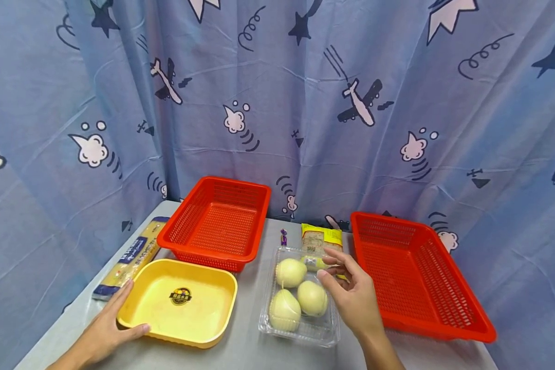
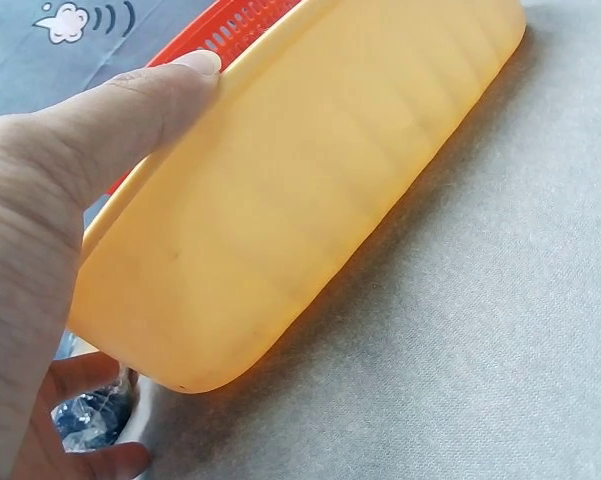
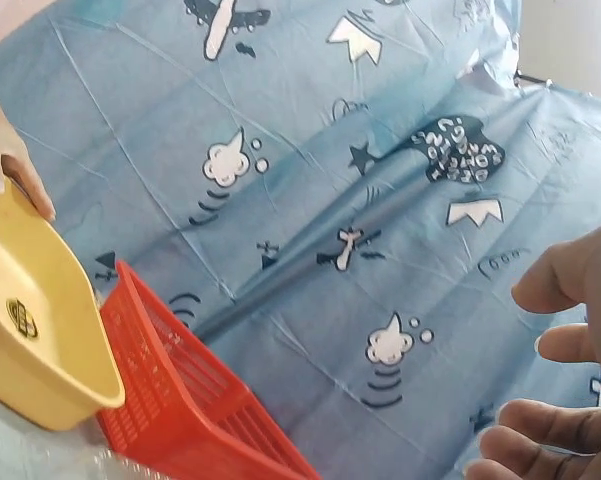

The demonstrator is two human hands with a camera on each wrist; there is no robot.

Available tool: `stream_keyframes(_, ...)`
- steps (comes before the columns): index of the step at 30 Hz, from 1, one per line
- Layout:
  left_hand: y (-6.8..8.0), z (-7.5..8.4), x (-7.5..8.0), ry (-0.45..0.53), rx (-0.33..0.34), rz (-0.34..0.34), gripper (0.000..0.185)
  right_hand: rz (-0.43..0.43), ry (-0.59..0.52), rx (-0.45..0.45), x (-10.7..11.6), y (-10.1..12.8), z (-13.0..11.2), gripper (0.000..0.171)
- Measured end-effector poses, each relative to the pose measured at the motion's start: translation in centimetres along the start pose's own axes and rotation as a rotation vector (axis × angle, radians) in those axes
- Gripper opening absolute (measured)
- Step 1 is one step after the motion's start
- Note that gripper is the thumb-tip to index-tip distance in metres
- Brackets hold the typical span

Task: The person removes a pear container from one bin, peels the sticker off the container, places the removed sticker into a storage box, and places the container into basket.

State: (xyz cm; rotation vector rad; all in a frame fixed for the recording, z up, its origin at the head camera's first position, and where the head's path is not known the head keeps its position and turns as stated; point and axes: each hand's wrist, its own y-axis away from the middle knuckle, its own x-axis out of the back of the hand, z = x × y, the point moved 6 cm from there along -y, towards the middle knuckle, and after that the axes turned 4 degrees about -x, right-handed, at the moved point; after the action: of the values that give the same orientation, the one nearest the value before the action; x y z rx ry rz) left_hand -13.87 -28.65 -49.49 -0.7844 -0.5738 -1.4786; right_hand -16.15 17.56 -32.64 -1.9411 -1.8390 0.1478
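Head view: left hand (image 1: 106, 329) at yellow tray (image 1: 164, 329) rim

Bare surface (image 1: 250, 288) runs between my yellow tray (image 1: 178, 300) and the clear box (image 1: 300, 298). Red baskets (image 1: 215, 223) (image 1: 421, 272) wall off the back and right.

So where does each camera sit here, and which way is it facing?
Head: worn high, facing forward and down at the table; both forearms show, left hand on the yellow tray, right hand over the clear box.
Left wrist: low, along the table; thumb on the tray's rim.
Right wrist: angled up toward the curtain; fingertips show.
Shared: all three show the yellow tray.
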Motion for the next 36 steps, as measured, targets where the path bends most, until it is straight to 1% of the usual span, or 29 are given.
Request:
stream_keyframes(4, 0.0, 0.0, 0.0, 0.003, -0.011, 0.004, 0.112, 0.034, 0.017, -0.036, 0.7, 0.0, 1.1, 0.040)
stream_keyframes(11, -0.1, 0.1, 0.2, 0.012, -0.025, 0.007, 0.112, 0.071, 0.051, -0.102, 1.7, 0.0, 3.5, 0.041)
stream_keyframes(21, 0.0, -0.1, 0.0, -0.007, -0.002, 0.002, 0.112, 0.105, 0.117, -0.307, 2.3, 0.5, 7.9, 0.047)
stream_keyframes(25, 0.0, -0.3, -0.1, -0.009, 0.009, -0.005, 0.112, 0.094, 0.170, -0.370, 2.2, 0.8, 9.4, 0.050)
stream_keyframes(32, -0.1, -0.4, -0.1, -0.021, 0.010, -0.008, 0.113, 0.065, 0.234, -0.398, 1.7, 1.1, 11.3, 0.055)
stream_keyframes(36, 0.0, -0.3, -0.1, -0.017, 0.007, -0.004, 0.113, 0.051, 0.251, -0.422, 1.5, 1.3, 12.4, 0.058)
